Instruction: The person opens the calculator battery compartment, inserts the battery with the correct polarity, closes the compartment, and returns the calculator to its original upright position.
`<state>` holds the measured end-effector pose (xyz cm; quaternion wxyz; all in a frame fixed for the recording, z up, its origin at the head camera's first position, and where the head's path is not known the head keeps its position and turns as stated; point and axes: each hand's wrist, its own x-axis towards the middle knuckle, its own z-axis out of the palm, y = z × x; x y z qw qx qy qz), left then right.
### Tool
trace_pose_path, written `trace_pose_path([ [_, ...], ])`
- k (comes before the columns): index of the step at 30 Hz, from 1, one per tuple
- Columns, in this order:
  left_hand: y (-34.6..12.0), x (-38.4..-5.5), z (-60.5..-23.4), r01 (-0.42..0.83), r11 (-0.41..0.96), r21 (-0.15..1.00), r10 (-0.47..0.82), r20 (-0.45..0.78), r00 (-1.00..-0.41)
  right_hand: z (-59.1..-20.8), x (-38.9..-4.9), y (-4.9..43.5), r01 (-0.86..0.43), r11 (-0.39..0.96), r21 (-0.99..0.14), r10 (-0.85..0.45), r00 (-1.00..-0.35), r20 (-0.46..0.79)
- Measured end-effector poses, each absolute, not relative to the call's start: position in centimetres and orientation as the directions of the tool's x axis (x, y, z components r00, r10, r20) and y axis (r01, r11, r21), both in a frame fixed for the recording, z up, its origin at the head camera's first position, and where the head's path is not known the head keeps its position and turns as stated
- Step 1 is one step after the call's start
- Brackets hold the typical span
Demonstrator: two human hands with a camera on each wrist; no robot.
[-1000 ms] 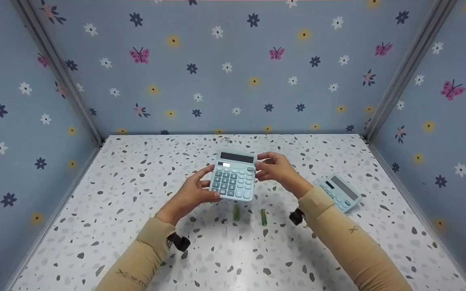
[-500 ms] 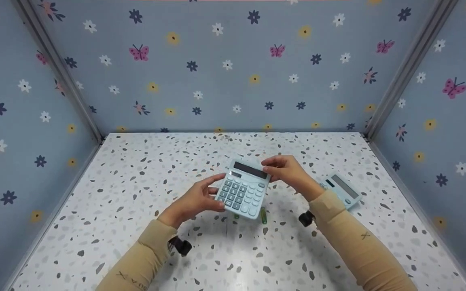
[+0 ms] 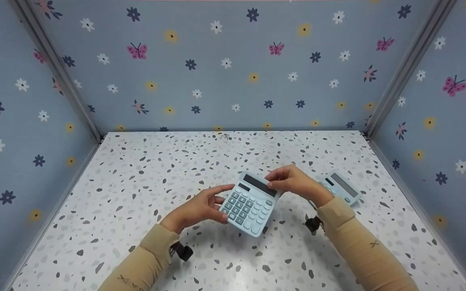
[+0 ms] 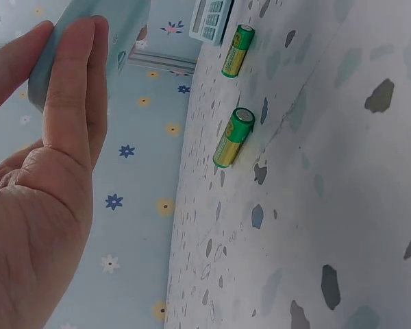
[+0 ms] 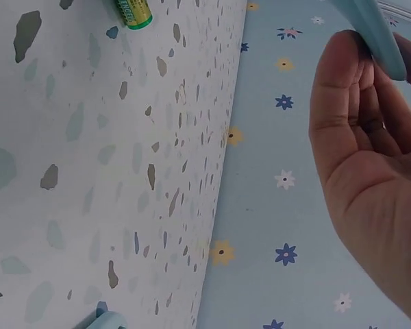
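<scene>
A light blue calculator (image 3: 251, 204) is held face up and turned at an angle above the speckled table in the head view. My left hand (image 3: 198, 206) grips its left edge, thumb on the front near the lower corner and fingers behind. At the upper right corner my right hand (image 3: 293, 182) pinches it beside the display. Two green and gold batteries, one nearer battery (image 4: 233, 138) and one farther battery (image 4: 238, 51), lie on the table in the left wrist view; the held calculator hides them in the head view.
A second light blue calculator (image 3: 342, 188) lies on the table to the right, partly behind my right wrist. Blue flowered panels (image 3: 233, 64) enclose the table at the back and both sides.
Both hands have brought the calculator nearer and to the right, and turned it clockwise. It now covers the two batteries, which showed below it one second ago in the head view.
</scene>
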<state>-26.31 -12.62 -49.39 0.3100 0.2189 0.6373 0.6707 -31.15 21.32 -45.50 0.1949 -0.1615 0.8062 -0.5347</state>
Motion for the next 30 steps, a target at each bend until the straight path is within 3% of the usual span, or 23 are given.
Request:
trace_pose_path([
  [30,-12.5,-24.3,-51.8,-0.24,0.125,0.963,0.806,-0.24,-0.541,-49.7,-27.7,21.9,-0.095,0.429,-0.898,-0.601,-0.772,-0.205],
])
